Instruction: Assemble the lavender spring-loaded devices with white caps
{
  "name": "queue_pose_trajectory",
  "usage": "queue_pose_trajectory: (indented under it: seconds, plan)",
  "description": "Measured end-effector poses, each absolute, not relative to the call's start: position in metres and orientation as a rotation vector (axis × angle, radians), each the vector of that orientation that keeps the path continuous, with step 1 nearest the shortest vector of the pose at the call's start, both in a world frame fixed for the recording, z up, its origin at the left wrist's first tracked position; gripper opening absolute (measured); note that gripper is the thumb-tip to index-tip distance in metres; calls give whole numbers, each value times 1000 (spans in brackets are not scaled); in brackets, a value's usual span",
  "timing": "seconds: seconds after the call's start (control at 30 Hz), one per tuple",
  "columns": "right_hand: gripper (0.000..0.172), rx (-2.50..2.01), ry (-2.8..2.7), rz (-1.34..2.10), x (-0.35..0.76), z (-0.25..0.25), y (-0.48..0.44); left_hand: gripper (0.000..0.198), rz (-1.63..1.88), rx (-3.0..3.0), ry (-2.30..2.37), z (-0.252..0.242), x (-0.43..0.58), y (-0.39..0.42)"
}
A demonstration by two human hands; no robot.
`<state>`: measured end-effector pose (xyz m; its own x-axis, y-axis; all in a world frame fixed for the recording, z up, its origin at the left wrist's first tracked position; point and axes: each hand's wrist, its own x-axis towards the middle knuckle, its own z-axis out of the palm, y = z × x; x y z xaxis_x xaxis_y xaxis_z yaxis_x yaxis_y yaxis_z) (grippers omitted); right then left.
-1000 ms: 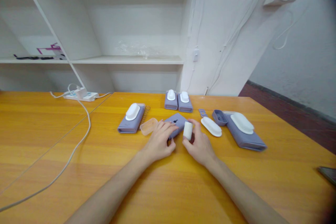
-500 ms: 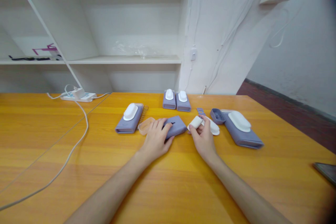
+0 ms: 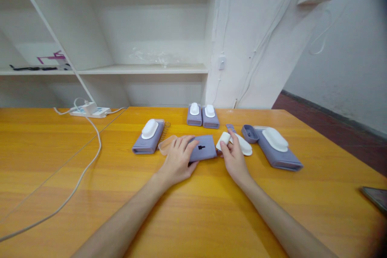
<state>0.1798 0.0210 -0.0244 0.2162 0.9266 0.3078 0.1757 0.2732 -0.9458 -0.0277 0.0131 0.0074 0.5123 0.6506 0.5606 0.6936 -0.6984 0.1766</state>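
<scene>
My left hand (image 3: pixel 179 155) is wrapped over the left end of a purple box-like housing (image 3: pixel 206 147), which has a small dark slot in its upper face. Fingers lie on top and the thumb is at the near side. Close to its right end, my right hand (image 3: pixel 235 161) pinches a small white block-shaped piece (image 3: pixel 223 140) between thumb and fingers. Behind those fingers, partly hidden, lies a white oval part (image 3: pixel 244 145). A clear, orange-tinted tray (image 3: pixel 165 145) sits by my left fingers, and a small purple cup (image 3: pixel 250 133) stands beyond my right hand.
Purple housings with white oval tops stand at left (image 3: pixel 148 137), at the back (image 3: pixel 194 114) and at right (image 3: pixel 276 147). A metal coil (image 3: pixel 166 130) lies by the left one. A power strip (image 3: pixel 90 110) and white cable (image 3: pixel 98 145) are farther left; a dark flat device (image 3: pixel 375 197) is far right.
The purple housing has turned under my left hand, so its slotted face now shows more squarely. The white piece in my right hand has tilted slightly and stays by the housing's end.
</scene>
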Motion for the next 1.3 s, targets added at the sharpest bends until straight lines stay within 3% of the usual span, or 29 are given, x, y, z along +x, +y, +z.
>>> queue_pose_trajectory:
  seconds: [0.67,1.3]
  plan:
    - [56,-1240,-1256,868,180,-6,15,56,-1189,-2855,-1126,7,-30,15]
    - [47,-1134,-1478,888,182,-9,12,62,-1174,-2889,-1159,7,-31,17]
